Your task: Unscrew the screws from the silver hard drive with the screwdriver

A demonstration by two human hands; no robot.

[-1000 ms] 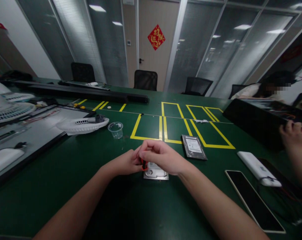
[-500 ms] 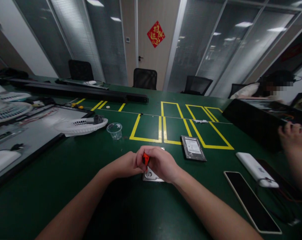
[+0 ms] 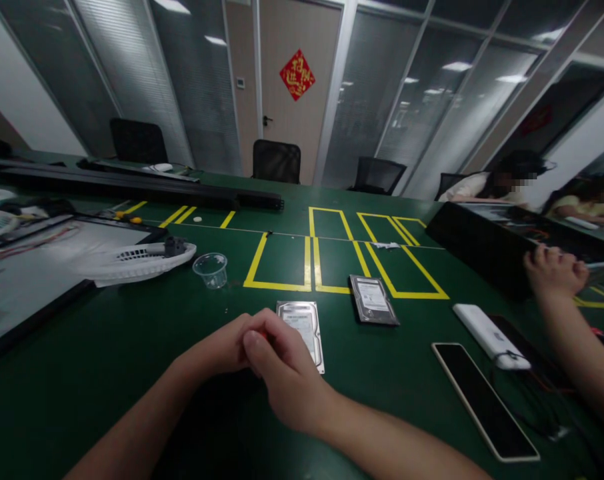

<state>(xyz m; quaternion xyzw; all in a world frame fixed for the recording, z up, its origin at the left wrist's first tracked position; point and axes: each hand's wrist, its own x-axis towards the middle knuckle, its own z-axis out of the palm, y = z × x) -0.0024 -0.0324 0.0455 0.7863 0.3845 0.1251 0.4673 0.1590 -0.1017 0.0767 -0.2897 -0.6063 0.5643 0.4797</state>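
Note:
My right hand (image 3: pixel 292 373) is closed, fingers curled and thumb pressed against them. A sliver of an orange tool handle (image 3: pixel 264 334), like a screwdriver's, shows within its grip; the rest is hidden. My left hand (image 3: pixel 235 343) meets the right one from behind, and its fingers are hidden there. Just beyond and to the right of both hands, a silver hard drive (image 3: pixel 309 327) lies flat on the green table, partly covered by my right hand. Another hard drive (image 3: pixel 373 300), dark-edged with a white label, lies farther right.
A clear plastic cup (image 3: pixel 211 271) stands left, near a white fan grille (image 3: pixel 132 262) and a large panel (image 3: pixel 57 267). Right are a phone (image 3: pixel 485 400), a white power bank (image 3: pixel 491 337) and a black case (image 3: pixel 477 247) touched by another person's hand (image 3: pixel 557 272). Yellow tape (image 3: pixel 277 288) marks the table.
The view has turned slightly right. My hands have come off the silver hard drive toward the near left, showing more of it. The orange handle has become mostly hidden.

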